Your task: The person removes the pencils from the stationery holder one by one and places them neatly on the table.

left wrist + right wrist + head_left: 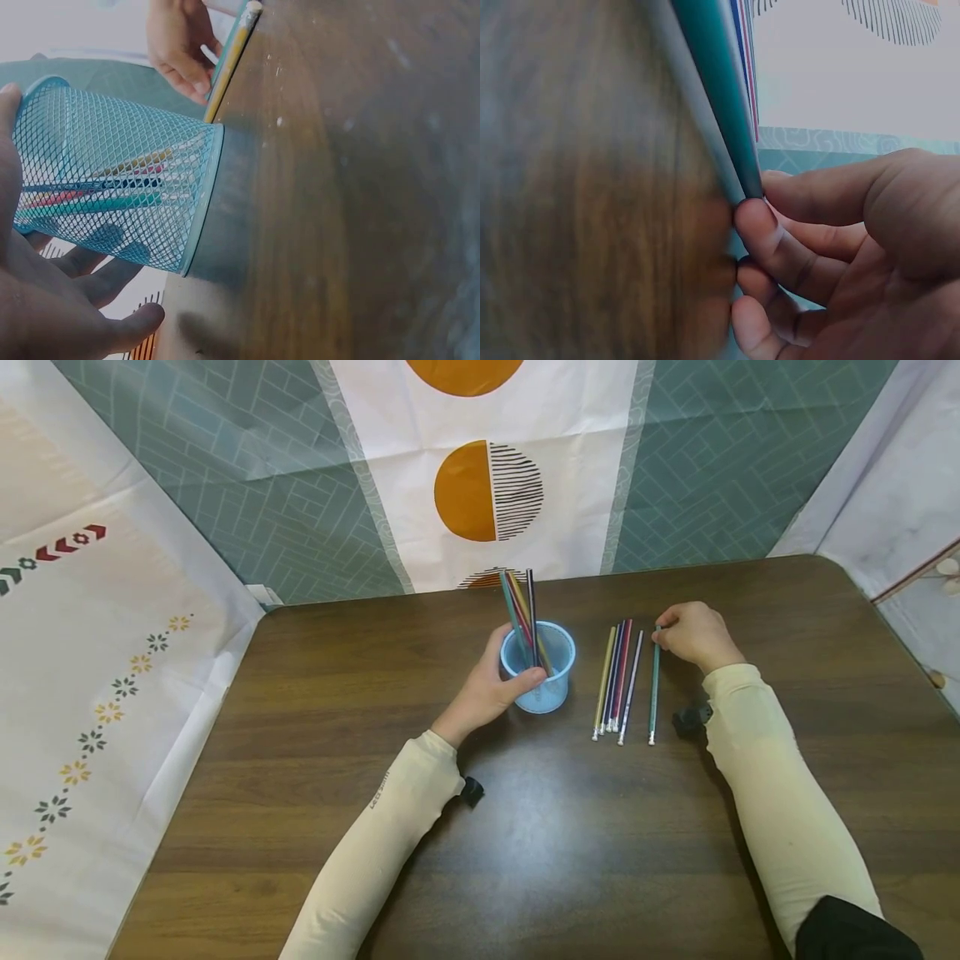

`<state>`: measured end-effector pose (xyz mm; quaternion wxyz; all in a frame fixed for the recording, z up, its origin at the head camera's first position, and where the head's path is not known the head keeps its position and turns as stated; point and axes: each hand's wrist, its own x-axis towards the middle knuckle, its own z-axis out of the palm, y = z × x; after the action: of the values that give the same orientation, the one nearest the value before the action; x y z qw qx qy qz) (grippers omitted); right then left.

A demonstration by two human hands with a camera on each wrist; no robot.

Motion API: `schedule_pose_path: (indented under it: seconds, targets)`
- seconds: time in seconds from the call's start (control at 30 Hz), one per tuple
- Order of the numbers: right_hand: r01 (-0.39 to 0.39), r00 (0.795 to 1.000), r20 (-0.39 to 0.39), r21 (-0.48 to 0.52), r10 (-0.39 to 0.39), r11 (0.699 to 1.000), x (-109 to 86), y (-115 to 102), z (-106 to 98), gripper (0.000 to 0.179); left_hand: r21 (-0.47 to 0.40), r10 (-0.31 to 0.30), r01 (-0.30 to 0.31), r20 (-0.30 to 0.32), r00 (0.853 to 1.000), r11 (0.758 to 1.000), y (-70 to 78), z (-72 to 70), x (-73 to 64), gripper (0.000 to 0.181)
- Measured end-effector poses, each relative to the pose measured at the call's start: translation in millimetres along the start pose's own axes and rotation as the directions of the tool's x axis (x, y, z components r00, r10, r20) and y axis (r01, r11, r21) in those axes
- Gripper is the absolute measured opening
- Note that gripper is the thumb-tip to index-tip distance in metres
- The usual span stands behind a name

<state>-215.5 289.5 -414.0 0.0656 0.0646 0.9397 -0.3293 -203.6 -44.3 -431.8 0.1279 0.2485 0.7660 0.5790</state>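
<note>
A light blue mesh pencil cup (543, 693) stands on the table, and my left hand (491, 681) grips it, thumb at the near rim and fingers around the far side. Several pencils (517, 610) lean inside it towards the left, also visible through the mesh (112, 180) in the left wrist view. To the right of the cup, my right hand (697, 633) pinches the far end of a teal pencil (655, 693) between thumb and index finger. In the right wrist view, that teal pencil (720, 97) runs up from the fingertips (757, 225). Its eraser end points towards me.
Between the cup and the teal pencil lies a row of several pencils (615, 681), yellow, dark, red and pale purple, erasers towards me. The brown wooden table (525, 860) ends at a patterned cloth (675, 485) behind. White cloths (112, 710) hang at both sides.
</note>
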Motion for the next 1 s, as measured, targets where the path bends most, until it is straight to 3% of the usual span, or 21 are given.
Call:
schedule_pose_path:
  seconds: [0.5, 0.77, 1.0]
  targets:
    - [-0.052, 0.998, -0.027, -0.023, 0.051, 0.998, 1.5, -6.5, 2.7, 0.029, 0.022, 0.033, -0.033, -0.020, 0.999, 0.999, -2.5, 1.6, 0.5, 0.102]
    - [-0.073, 0.997, -0.013, -0.001, 0.073, 0.997, 1.5, -8.4, 3.1, 0.031, -0.019, 0.059, -0.059, -0.010, 0.998, 0.998, -4.2, 0.5, 0.4, 0.088]
    - [-0.078, 0.997, -0.007, 0.019, 0.078, 0.997, 1.3, -7.2, 3.4, 0.029, -0.001, 0.022, -0.022, -0.017, 1.000, 1.000, -3.2, 2.4, 0.0, 0.091]
